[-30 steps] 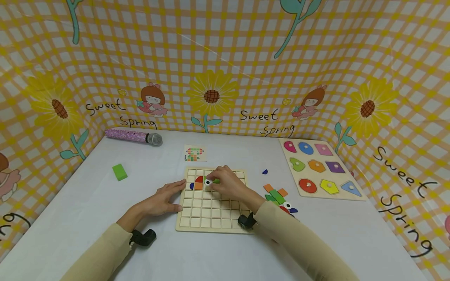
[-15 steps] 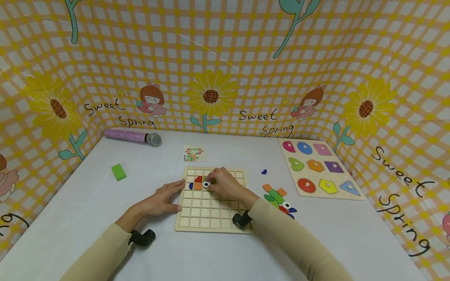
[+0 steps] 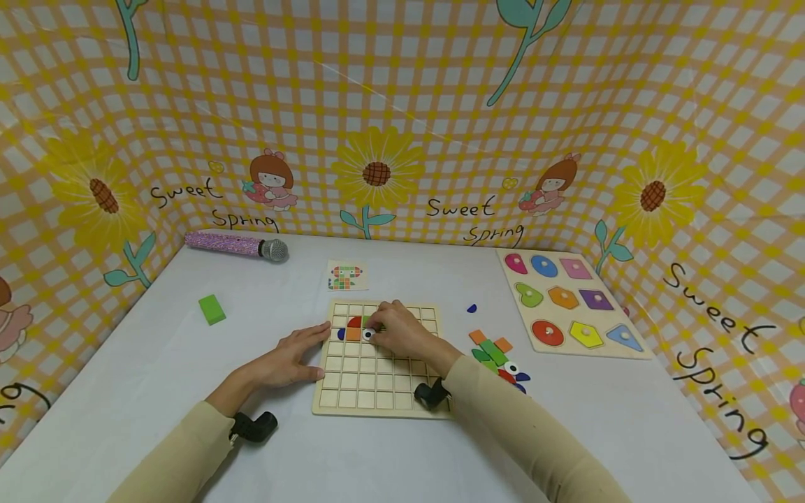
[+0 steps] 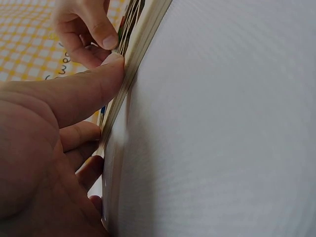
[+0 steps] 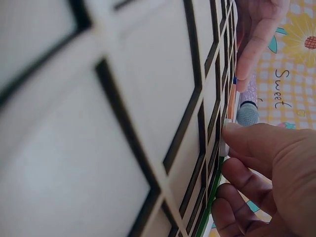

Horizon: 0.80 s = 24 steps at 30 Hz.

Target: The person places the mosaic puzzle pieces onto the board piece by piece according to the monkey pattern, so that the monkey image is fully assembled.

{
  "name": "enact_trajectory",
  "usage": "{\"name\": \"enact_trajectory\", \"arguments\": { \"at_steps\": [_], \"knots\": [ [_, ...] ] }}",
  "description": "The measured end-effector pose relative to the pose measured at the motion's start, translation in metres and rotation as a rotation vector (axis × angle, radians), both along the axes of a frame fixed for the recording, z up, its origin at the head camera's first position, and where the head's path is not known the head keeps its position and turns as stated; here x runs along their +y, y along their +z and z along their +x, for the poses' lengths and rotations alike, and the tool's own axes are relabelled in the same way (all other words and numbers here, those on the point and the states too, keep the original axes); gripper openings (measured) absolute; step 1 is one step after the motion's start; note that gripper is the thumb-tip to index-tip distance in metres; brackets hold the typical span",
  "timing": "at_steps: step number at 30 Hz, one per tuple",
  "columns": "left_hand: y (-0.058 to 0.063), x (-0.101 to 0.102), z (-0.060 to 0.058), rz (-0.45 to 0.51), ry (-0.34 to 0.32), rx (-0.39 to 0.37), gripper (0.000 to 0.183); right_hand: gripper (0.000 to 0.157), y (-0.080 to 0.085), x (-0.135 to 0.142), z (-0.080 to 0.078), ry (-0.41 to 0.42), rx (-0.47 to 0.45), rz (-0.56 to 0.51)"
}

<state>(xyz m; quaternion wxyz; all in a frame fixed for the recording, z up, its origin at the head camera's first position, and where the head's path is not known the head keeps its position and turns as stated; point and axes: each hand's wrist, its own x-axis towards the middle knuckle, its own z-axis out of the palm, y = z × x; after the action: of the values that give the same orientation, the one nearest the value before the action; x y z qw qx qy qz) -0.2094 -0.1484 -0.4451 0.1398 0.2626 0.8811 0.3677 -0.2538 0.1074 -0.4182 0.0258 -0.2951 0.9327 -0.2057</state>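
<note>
My right hand (image 3: 404, 332) pinches a white tile with a black-ringed eye (image 3: 367, 335) at a cell of the wooden grid board (image 3: 349, 399). In the right wrist view, its thumb and a finger meet the white tile's edges, with green pieces (image 5: 210, 200) under the other fingers. Left of the eye tile sit an orange square (image 3: 354, 334), a red quarter-round tile (image 3: 355, 322) and a blue rounded tile (image 3: 342, 334). My left hand (image 3: 284, 360) rests against the board's left edge, thumb and fingers spread along it, as the left wrist view (image 4: 91, 94) also shows.
Loose coloured tiles (image 3: 493, 353) lie right of the board, a small blue tile (image 3: 472, 308) above them. A pattern card (image 3: 347, 276) lies behind the board. Around are a knob puzzle (image 3: 547, 321), a green block (image 3: 212, 309) and a glittery microphone (image 3: 229, 244).
My right hand has shifted slightly left and lowered the eye tile beside the orange square. The left hand stays on the board's edge.
</note>
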Motion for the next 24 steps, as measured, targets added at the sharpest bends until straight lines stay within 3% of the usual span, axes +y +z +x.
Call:
{"name": "enact_trajectory", "arguments": {
  "at_steps": [14, 24],
  "knots": [
    [-0.001, 0.0, -0.001, -0.006, -0.003, 0.006, 0.077, 0.026, 0.007, 0.004, 0.005, -0.02, -0.009, -0.027],
    [-0.002, 0.0, 0.0, -0.015, 0.009, -0.002, 0.078, 0.029, 0.021, 0.031, 0.013, -0.052, 0.041, -0.071]
  ]
}}
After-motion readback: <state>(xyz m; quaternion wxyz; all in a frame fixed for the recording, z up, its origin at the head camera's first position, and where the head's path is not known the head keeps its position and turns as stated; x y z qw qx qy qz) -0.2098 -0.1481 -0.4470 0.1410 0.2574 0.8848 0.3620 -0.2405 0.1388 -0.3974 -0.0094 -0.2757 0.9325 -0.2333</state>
